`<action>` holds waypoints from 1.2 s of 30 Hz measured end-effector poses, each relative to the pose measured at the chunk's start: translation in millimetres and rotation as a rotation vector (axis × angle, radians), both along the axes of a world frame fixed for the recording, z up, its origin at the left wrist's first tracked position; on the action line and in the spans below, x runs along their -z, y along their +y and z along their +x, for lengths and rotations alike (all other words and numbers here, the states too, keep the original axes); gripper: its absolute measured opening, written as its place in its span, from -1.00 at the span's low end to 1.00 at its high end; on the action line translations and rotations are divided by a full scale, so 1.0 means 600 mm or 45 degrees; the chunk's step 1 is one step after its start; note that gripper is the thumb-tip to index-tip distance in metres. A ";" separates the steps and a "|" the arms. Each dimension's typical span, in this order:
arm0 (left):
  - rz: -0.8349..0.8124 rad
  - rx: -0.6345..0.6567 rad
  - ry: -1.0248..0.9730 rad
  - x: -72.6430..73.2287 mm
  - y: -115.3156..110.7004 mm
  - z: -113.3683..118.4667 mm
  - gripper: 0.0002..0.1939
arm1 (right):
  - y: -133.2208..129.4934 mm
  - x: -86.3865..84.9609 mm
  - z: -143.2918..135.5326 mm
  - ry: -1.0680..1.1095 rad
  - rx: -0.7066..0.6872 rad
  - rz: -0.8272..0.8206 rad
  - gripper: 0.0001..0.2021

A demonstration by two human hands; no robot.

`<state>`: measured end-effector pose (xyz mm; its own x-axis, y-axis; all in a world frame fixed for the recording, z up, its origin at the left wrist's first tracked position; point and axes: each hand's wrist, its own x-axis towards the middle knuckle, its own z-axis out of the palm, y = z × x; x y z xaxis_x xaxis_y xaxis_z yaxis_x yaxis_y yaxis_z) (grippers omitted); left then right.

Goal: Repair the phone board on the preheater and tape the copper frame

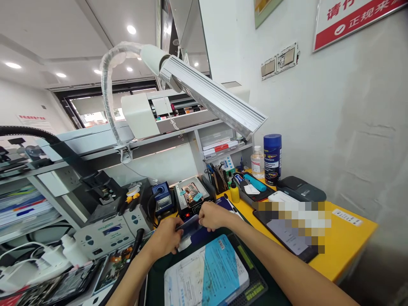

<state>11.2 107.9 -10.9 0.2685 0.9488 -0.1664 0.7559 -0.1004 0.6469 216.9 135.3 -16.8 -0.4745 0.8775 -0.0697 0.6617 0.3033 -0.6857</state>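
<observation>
My left hand pinches one end of a thin, flat, bluish-grey panel, and my right hand pinches its other end with curled fingers. The panel is tilted above the dark green work surface; its exact kind I cannot make out. Under it, close to my left fingers, lies a small white piece. Nearer to me, a scuffed blue-and-white box rests on a black mat. Just beyond my hands sits a black device with a red light, a copper-coloured part on top.
Left are a control unit, a blue device and phone parts. At right, a yellow bottle, a dark phone and a blue spray can stand or lie on the yellow tabletop. A lamp hangs overhead.
</observation>
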 end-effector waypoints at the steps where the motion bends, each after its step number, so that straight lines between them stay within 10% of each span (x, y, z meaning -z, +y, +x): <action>1: -0.032 -0.006 -0.059 -0.005 -0.002 -0.002 -0.87 | 0.003 0.000 0.004 0.039 0.003 0.031 -0.84; 15: -0.269 -0.030 -0.611 -0.030 -0.027 -0.005 -0.56 | 0.012 -0.033 0.029 0.908 -0.004 -0.552 -0.80; 30: 0.549 -0.231 0.206 -0.028 -0.064 0.064 -0.35 | 0.002 -0.049 0.024 0.871 0.227 -0.396 -0.88; 36: 0.608 -0.143 0.147 -0.033 -0.066 0.072 -0.64 | 0.008 -0.043 0.023 0.937 0.205 -0.534 -0.87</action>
